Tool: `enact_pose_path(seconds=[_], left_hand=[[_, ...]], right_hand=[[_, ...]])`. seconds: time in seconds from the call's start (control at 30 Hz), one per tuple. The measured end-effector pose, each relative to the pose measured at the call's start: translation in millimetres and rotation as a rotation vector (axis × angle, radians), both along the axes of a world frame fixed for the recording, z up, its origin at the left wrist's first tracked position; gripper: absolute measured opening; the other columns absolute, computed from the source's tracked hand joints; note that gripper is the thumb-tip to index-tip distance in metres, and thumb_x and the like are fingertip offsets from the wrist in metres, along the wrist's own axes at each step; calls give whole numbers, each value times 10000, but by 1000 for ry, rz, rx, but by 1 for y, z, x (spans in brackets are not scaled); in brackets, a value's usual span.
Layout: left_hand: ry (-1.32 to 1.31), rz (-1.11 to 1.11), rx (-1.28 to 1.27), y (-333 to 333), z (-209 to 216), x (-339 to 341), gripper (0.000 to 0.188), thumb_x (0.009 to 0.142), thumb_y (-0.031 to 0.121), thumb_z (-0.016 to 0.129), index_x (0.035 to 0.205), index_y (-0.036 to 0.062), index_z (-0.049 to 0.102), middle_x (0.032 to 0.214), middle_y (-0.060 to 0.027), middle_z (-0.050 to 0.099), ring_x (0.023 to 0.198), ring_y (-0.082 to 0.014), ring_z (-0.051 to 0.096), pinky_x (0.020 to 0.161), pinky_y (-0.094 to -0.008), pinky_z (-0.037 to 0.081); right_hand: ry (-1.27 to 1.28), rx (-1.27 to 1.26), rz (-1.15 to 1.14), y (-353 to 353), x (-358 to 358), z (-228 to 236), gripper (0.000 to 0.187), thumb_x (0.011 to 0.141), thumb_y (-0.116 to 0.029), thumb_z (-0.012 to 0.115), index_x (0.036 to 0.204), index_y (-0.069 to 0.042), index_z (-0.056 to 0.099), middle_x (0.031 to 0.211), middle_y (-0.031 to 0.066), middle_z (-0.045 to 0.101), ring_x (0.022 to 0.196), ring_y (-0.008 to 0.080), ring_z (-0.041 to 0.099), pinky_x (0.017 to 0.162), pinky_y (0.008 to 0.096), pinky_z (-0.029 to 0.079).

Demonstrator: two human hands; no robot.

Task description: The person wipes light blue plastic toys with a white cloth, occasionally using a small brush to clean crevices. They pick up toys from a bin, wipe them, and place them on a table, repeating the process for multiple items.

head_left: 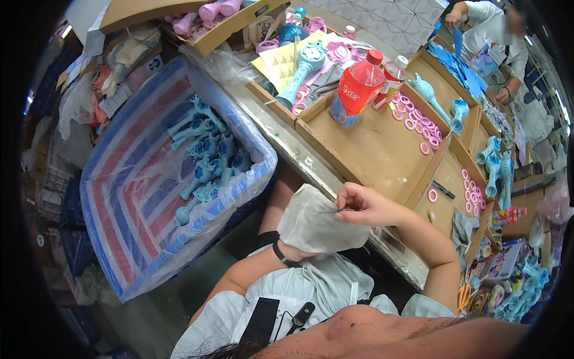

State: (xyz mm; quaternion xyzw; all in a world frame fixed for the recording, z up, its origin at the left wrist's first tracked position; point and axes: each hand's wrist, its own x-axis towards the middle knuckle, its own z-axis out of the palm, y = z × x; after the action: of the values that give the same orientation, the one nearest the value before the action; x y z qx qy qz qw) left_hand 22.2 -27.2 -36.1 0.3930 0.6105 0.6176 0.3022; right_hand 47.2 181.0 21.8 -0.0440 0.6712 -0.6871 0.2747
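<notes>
A whitish cloth [320,224] lies over my left hand [294,253], above my lap. Only the heel of that hand shows past a dark wristband; the cloth hides its fingers. At the cloth's upper right edge is my right hand [362,206], its fingers curled and thumb drawn in to a pinch. Whatever sits between those fingertips, if anything, is too small to make out. Just beyond, a shallow cardboard tray [371,152] on the table holds pink rings [412,116], a red-labelled bottle [357,90] and a smaller bottle [391,84].
To my left stands a large plastic-lined bin [128,197] with several light blue handheld fan-like parts [209,152]. A similar blue piece [305,66] rests on yellow sheets. A black pen [443,190] lies in the right tray. Another person [493,36] works at the far right.
</notes>
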Motion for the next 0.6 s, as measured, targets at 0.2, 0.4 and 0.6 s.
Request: enact_pose_path(seconds=[0.2, 0.4, 0.6], left_hand=[[-351, -28, 139, 23, 9, -2, 451, 849, 85, 639, 1261, 23, 467, 1191, -72, 528, 1143, -150, 503, 967, -287, 413], [1947, 75, -226, 27, 17, -21, 300, 919, 202, 547, 1179, 51, 530, 1125, -77, 529, 1132, -150, 488, 963, -278, 401], [1110, 184, -403, -7, 71, -62, 83, 738, 173, 611, 768, 98, 588, 759, -65, 620, 700, -246, 640, 624, -366, 498]], right_hand=[[280, 374, -59, -10, 9, 15, 432, 785, -64, 691, 1175, -66, 507, 1007, 54, 541, 937, 157, 539, 796, 293, 466], [544, 442, -152, -19, 5, 14, 507, 771, -48, 680, 1243, -79, 498, 1147, 110, 500, 1092, 228, 492, 879, 321, 444], [992, 327, -515, 9, -24, 79, 297, 882, -162, 609, 1130, -10, 552, 1259, 148, 490, 1193, 238, 462, 986, 343, 384]])
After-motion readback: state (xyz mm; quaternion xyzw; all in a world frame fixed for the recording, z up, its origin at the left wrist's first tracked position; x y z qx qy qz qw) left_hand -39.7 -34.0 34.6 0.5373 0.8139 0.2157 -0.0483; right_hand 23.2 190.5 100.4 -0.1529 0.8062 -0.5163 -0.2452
